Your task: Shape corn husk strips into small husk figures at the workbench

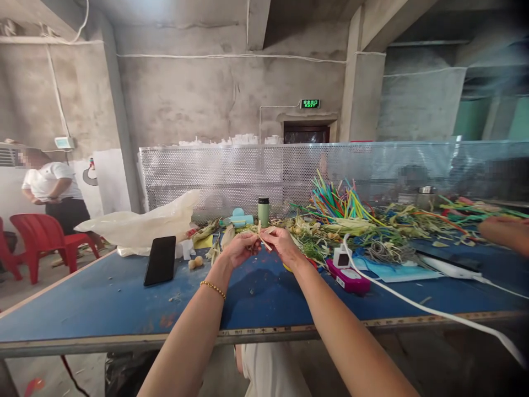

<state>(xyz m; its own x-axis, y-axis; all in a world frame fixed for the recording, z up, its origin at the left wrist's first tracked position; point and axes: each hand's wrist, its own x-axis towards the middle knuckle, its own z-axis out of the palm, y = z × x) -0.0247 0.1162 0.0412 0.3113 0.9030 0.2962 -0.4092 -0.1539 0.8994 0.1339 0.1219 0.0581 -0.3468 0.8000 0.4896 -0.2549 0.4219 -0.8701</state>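
Both my hands are raised together over the blue table (103, 309). My left hand (239, 248), with a gold bead bracelet on its wrist, is closed in a pinch on a thin pale strip of dried leaf (261, 236). My right hand (283, 242) is closed on the same strip from the other side. The strip is small and partly hidden by my fingers. A heap of pale and green leaf strips (314, 231) lies just behind my hands.
A black phone (160, 260) lies at left, beside a white plastic bag (144, 223). A green bottle (263, 212), coloured sticks (334, 198), a pink device (349, 278) with a white cable, another person's arm (504, 232) at right, red chairs (39, 237) and a standing person (53, 193) at far left.
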